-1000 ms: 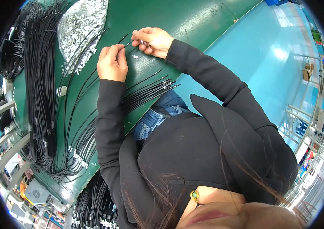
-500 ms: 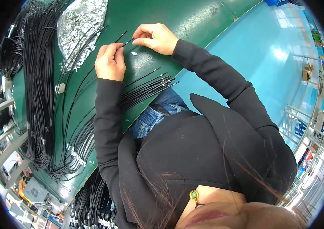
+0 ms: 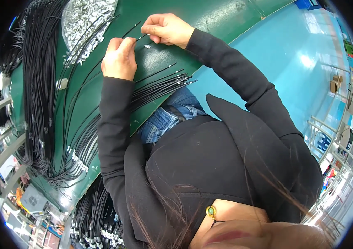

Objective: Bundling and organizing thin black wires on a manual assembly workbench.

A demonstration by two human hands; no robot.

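A thin black cable (image 3: 140, 38) runs between my hands above the green table (image 3: 151, 62), with a small pale band near its end. My left hand (image 3: 119, 60) is closed around it behind the end. The fingertips of my right hand (image 3: 169, 30) are pinched at the cable's tip and partly hide it. Just below them lies one loose small white sleeve (image 3: 147, 47). Closer to my body, a fan of black cables (image 3: 164, 86) spreads out past my left forearm, several with white pieces near their tips.
A clear plastic bag of small white pieces (image 3: 88, 18) lies at the far left, some spilled beside it. Left of it hangs a thick bundle of black cables (image 3: 39, 83). White tags (image 3: 77, 159) band the cables lower down. More cables (image 3: 97, 211) sit below the table edge.
The whole view has shifted slightly, so table and hands appear higher. My right fingertips have closed in on the cable's tip. My left hand keeps its hold.
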